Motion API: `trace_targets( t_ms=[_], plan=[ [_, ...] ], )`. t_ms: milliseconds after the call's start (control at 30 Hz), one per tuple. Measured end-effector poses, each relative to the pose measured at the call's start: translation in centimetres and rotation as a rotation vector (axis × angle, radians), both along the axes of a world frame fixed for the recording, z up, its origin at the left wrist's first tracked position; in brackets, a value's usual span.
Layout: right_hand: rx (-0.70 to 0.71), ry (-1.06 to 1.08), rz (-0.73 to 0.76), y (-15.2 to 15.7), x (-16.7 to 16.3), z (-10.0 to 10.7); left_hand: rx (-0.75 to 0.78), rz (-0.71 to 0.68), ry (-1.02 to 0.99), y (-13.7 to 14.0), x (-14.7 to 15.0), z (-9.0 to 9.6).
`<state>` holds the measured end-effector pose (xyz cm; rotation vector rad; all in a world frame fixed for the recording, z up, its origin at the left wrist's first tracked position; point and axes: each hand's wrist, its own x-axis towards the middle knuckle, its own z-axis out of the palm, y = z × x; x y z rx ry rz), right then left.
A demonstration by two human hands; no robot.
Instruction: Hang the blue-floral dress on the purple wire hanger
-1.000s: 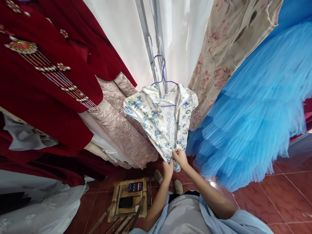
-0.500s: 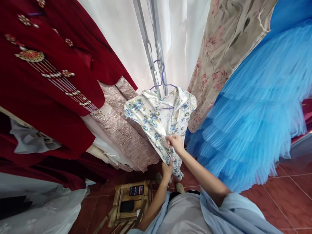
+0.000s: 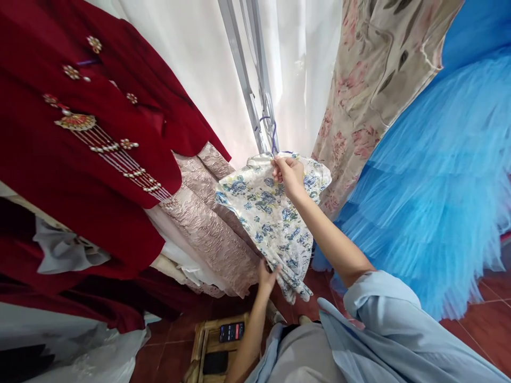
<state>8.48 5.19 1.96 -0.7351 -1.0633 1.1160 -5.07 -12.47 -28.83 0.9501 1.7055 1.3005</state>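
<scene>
A short-sleeved white blouse (image 3: 267,202) with blue flowers hangs from a thin purple hanger (image 3: 274,139) on a grey metal stand. Its plain back, without the front opening, faces me. My right hand (image 3: 290,173) is closed at the top of the blouse, fingers pinched round the neck of the hanger just below its hook. Lower down, my left hand (image 3: 268,279) is at the left side of the blouse near its gathered, knotted-looking hem, thumb and fingers apart; part of its fingers is hidden by the cloth.
Red jackets (image 3: 131,138) with beaded brooches and a pink brocade skirt (image 3: 215,234) hang at left. A beige floral dress (image 3: 347,117) and a blue tulle gown (image 3: 431,186) hang at right. Below, a wooden stool (image 3: 199,346) carries a phone (image 3: 231,332). White curtain (image 3: 203,58) lies behind.
The blouse has turned from its open front to its back. My right hand has gone up from the front edge to the hanger's neck. My left hand has shifted slightly left.
</scene>
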Motion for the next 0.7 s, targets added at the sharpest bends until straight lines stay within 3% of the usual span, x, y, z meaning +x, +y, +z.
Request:
trace_targets(
  t_ms=[67, 167, 267, 333, 400, 500, 567, 700],
  plan=[
    [0.011, -0.033, 0.018, -0.3, 0.4, -0.1, 0.216, 0.224, 0.21, 2.1, -2.8, 5.3],
    [0.001, -0.076, 0.028, -0.8, 0.8, -0.2, 0.724, 0.264, 0.581, 5.9, -4.9, 16.3],
    [-0.001, -0.088, 0.018, -1.3, 0.9, -0.5, 0.956, -0.016, 0.871, 10.2, -4.0, 26.9],
    [0.017, -0.104, 0.024, -1.7, 1.0, -0.8, 0.984, -0.226, 1.001, 12.9, -2.5, 31.7],
    [0.046, -0.125, 0.027, -2.1, 1.1, -1.2, 0.957, -0.435, 1.114, 15.1, -1.3, 34.4],
    [0.075, -0.168, 0.014, -2.3, 1.5, -2.1, 0.88, -0.648, 1.187, 17.1, -0.2, 35.3],
    [0.08, -0.201, -0.006, -2.2, 1.5, -3.1, 0.881, -0.637, 1.163, 17.3, 0.1, 34.8],
    [0.03, -0.32, -0.059, -1.7, 0.6, -7.5, 0.997, -0.418, 1.023, 16.6, 0.5, 33.9]
  ],
)
